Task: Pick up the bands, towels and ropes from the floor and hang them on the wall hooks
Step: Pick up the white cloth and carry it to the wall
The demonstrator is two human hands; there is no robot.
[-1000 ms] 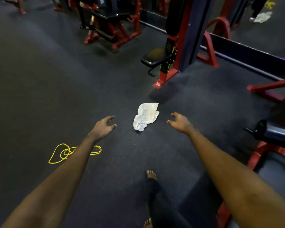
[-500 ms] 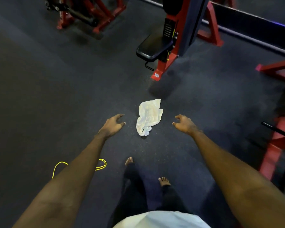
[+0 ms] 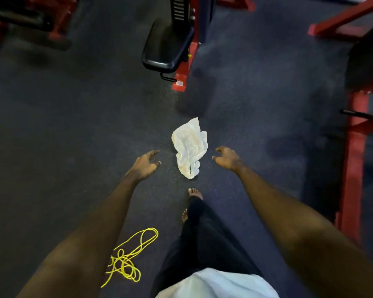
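A crumpled white towel lies on the dark rubber floor straight ahead of my feet. My left hand hovers just left of it, fingers apart and empty. My right hand hovers just right of it, fingers curled loosely and apart, also empty. Neither hand touches the towel. A tangled yellow rope lies on the floor behind my left arm, near my left leg. No wall hooks show in this view.
A red and black gym machine with a padded seat stands just beyond the towel. Another red frame runs along the right side. More red equipment sits at the far left. Bare feet are close behind the towel.
I have stepped forward: the towel is now between my hands and close to my feet, the machine seat is nearer, and the yellow rope has slid back beside my left leg.
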